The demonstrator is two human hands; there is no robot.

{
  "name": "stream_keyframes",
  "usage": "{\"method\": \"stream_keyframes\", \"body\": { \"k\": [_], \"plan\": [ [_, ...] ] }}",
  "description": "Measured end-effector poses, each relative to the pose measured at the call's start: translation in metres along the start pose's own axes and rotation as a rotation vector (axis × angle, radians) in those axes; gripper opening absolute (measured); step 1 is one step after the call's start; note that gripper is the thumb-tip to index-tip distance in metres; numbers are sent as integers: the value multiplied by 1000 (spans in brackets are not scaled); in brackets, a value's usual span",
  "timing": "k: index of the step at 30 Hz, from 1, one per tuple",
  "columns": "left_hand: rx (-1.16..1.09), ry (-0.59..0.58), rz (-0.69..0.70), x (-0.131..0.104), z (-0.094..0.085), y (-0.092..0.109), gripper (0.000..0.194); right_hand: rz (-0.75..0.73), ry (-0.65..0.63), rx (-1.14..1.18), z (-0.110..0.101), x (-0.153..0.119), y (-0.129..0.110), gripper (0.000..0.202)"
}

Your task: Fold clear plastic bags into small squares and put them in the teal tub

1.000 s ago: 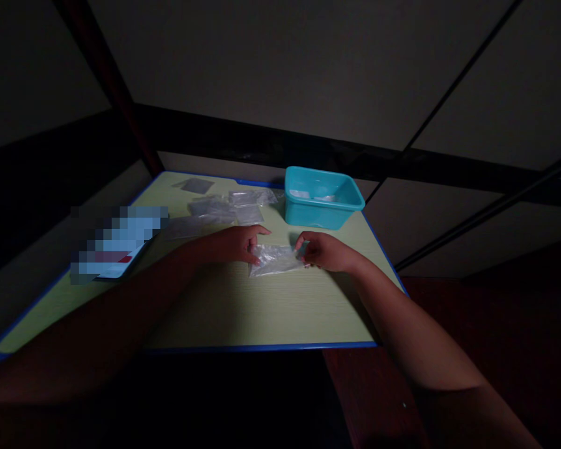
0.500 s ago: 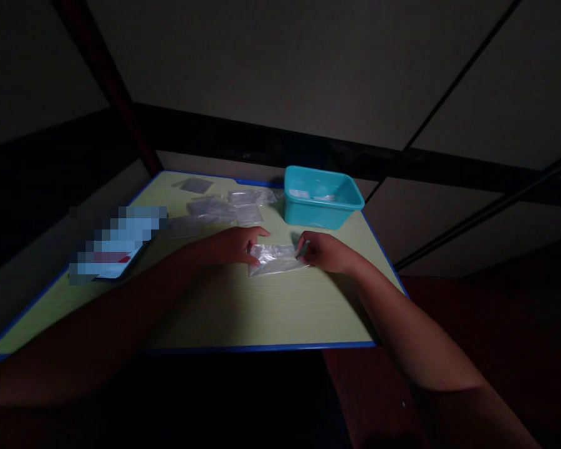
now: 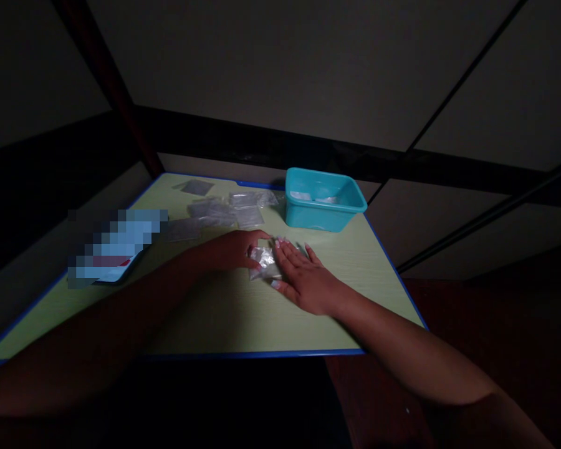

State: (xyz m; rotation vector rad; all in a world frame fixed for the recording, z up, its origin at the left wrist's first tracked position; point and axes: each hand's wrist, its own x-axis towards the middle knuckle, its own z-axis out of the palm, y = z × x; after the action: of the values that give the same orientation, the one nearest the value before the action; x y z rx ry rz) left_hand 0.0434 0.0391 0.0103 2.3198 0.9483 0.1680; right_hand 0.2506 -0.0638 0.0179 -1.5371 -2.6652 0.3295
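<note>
Head view: smoothing seems begun, unfinished; right hand (image 3: 306, 280) lies on bag (image 3: 264, 262), fingers outstretched; left hand (image 3: 236, 248) touches its end, pinch unclear.

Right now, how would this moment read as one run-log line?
Left hand at left end of clear bag | right hand flat over its right part | clear packets and teal bin farther back on table

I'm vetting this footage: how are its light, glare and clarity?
Head view: dim light, dark wall; head view: bright glints on the clear bag, partly under the right hand; head view: shadow on the table near the left forearm; head view: pixel blocks over the flat device.
</note>
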Motion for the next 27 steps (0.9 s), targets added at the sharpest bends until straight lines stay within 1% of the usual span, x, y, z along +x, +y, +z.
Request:
{"method": "stream_keyframes", "body": {
  "k": [2,5,14,16,19,21,22,23,25,27],
  "plan": [
    [3,10,-1,0,1,-2,76,42,-49,-12,4,2,0,75],
    [-1,18,2,0,1,-1,77,73,-81,-12,6,5,3,77],
    [81,28,35,-1,-1,5,70,92,-93,-15,7,5,2,82],
    [128,66,61,0,-2,8,67,94,-96,-16,7,5,2,82],
    [250,209,154,-3,1,25,59,95,-94,-17,6,5,1,83],
    [294,304,189,-8,10,42,57,96,-93,-22,6,5,1,82],
    [289,334,200,-11,17,52,58,99,-96,-27,6,5,1,81],
    [279,340,200,-14,25,62,62,101,-108,-36,7,5,1,80],
    [263,303,182,-18,45,80,67,86,-138,-68,8,4,4,78],
    [261,234,160,-18,63,92,70,37,-154,-112,11,4,7,79]
  ]
}}
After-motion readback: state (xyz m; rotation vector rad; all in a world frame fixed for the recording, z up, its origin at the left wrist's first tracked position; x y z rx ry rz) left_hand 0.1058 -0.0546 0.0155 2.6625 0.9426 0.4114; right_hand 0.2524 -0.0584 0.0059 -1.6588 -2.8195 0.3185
